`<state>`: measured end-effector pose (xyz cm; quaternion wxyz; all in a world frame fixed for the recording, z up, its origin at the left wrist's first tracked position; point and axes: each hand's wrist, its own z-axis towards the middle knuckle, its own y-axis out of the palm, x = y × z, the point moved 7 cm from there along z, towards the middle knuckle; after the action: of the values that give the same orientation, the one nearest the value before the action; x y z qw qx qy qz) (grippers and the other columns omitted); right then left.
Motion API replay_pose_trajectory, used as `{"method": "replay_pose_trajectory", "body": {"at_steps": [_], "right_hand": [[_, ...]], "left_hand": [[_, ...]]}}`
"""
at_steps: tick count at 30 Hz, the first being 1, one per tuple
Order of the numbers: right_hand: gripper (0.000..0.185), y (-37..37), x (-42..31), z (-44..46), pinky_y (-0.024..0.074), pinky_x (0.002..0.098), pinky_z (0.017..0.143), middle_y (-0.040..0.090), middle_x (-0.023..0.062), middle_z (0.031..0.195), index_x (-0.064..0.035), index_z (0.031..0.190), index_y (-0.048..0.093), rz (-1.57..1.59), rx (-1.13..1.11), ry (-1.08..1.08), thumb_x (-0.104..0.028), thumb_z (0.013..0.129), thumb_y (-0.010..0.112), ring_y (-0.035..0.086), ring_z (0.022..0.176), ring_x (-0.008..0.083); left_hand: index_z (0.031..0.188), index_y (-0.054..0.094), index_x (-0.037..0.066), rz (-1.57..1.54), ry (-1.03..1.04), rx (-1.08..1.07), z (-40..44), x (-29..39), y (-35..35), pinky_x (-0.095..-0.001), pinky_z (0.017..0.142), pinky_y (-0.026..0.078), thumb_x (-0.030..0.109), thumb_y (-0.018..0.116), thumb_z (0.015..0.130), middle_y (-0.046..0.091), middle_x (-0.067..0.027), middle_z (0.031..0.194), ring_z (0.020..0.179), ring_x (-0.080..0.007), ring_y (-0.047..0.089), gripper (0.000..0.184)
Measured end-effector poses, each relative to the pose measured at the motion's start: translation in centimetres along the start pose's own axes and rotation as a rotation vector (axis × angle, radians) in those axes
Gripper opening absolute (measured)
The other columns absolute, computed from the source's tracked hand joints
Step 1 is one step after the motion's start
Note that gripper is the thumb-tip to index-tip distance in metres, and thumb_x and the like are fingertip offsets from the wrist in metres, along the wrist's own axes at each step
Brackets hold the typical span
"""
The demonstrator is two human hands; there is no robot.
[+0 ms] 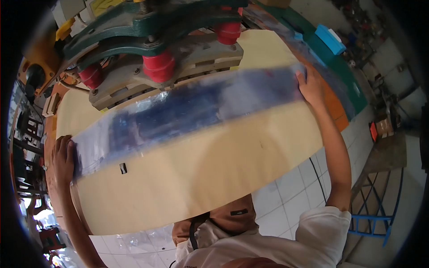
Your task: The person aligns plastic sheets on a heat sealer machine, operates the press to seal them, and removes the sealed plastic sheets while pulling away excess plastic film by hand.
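A long, shiny strip of clear plastic sheet (178,114) stretches across a cream board (250,147), with bluish reflections on it and some blur. My left hand (63,156) is at the strip's left end, its fingers closed at the edge. At the far right end my right hand (311,87) grips the other edge, thumb on top. Just beyond the strip stands a green press (178,44) with red cylindrical mounts (158,68) and a long metal bar (205,58) close to the plastic's far edge. A small black piece (123,168) lies on the board near the strip.
A blue box (330,39) sits on a green surface (313,44) at the back right. On the right stands a blue metal frame (371,225) by the wall. White floor tiles (290,192) show below the board. Yellow equipment (44,58) is at the left.
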<state>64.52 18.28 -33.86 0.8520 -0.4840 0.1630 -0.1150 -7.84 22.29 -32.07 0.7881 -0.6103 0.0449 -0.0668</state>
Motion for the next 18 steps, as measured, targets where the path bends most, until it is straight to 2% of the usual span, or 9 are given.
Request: {"method": "replay_pose_trajectory", "body": {"at_steps": [4,6,7,9,10,12,13,15,18], "right_hand": [[0.056,-2.1,-1.8,1.9,0.0409,0.0467,0.094,0.052,0.022,0.126,-0.007,0.128,0.047,-0.241,-0.101,0.016,-0.041,0.085,0.057,0.049,0.117,0.0382],[0.063,-2.6,-3.0,4.5,0.04,0.0475,0.096,0.054,0.0217,0.125,-0.0064,0.128,0.049,-0.223,0.079,-0.096,-0.047,0.082,0.058,0.048,0.119,0.0368],[0.063,-2.1,-3.6,5.6,0.04,0.0475,0.096,0.054,0.0217,0.125,-0.0064,0.128,0.049,-0.224,0.077,-0.09,-0.047,0.082,0.058,0.048,0.119,0.0368],[0.069,1.2,-3.5,7.9,0.0418,0.0457,0.094,0.049,0.0202,0.132,-0.0092,0.131,0.047,-0.302,-0.312,0.073,-0.056,0.082,0.054,0.049,0.118,0.039],[0.069,1.6,-3.3,9.1,0.0418,0.0457,0.094,0.049,0.0202,0.132,-0.0092,0.131,0.047,-0.299,-0.3,0.077,-0.056,0.082,0.054,0.049,0.118,0.039],[0.059,4.7,-3.1,10.0,0.0437,0.045,0.093,0.054,0.0189,0.128,-0.0083,0.124,0.055,-0.428,-0.443,0.055,-0.05,0.082,0.052,0.054,0.115,0.0364],[0.059,5.1,-3.0,10.8,0.0437,0.045,0.093,0.054,0.0189,0.128,-0.0083,0.124,0.055,-0.417,-0.436,0.055,-0.05,0.082,0.052,0.054,0.115,0.0364],[0.046,5.7,-1.6,11.8,0.0457,0.0439,0.091,0.06,0.0183,0.12,-0.0068,0.112,0.064,-0.383,-0.493,0.09,-0.039,0.083,0.049,0.057,0.111,0.0342],[0.042,3.9,0.5,13.2,0.0452,0.0449,0.091,0.059,0.0161,0.122,-0.0097,0.113,0.064,-0.291,-0.33,0.216,-0.034,0.081,0.052,0.057,0.112,0.0345]], "left_hand": [[0.111,0.056,0.002,-0.02,0.004,0.025,0.0,-0.1,0.2,-0.0412,0.094,0.038,0.026,0.04,0.097,0.057,-0.0165,0.111,0.108,-0.0352,0.051,0.032],[0.111,0.056,0.001,-0.039,0.002,0.02,0.1,-0.1,0.3,-0.0411,0.093,0.038,0.025,0.04,0.097,0.057,-0.0165,0.111,0.108,-0.0354,0.051,0.032],[0.111,0.056,0.001,-0.054,-0.004,0.018,0.1,-0.2,0.4,-0.041,0.093,0.038,0.025,0.04,0.097,0.057,-0.0166,0.11,0.107,-0.0356,0.051,0.032],[0.111,0.056,0.001,-0.068,0.004,0.013,0.1,-0.4,0.6,-0.0412,0.093,0.038,0.024,0.041,0.096,0.057,-0.0166,0.111,0.107,-0.0357,0.051,0.031],[0.111,0.056,0.001,-0.083,0.004,0.012,0.2,-0.6,0.5,-0.0414,0.093,0.038,0.024,0.041,0.096,0.057,-0.0165,0.111,0.107,-0.0358,0.052,0.031],[0.112,0.056,0.001,-0.081,0.03,0.044,0.2,-1.2,1.2,-0.0414,0.093,0.038,0.024,0.041,0.096,0.057,-0.0165,0.111,0.107,-0.0359,0.052,0.031],[0.112,0.056,0.001,-0.081,0.053,0.07,0.2,-1.4,1.1,-0.0415,0.093,0.038,0.024,0.041,0.096,0.057,-0.0165,0.111,0.107,-0.036,0.051,0.031],[0.111,0.056,0.001,-0.064,0.021,0.054,0.1,-0.6,0.3,-0.0414,0.093,0.038,0.024,0.042,0.096,0.057,-0.0164,0.111,0.107,-0.0361,0.052,0.032],[0.111,0.056,0.001,-0.055,-0.008,0.028,0.0,0.3,-0.3,-0.0411,0.093,0.038,0.025,0.042,0.096,0.057,-0.0165,0.111,0.106,-0.0359,0.052,0.032]]}}
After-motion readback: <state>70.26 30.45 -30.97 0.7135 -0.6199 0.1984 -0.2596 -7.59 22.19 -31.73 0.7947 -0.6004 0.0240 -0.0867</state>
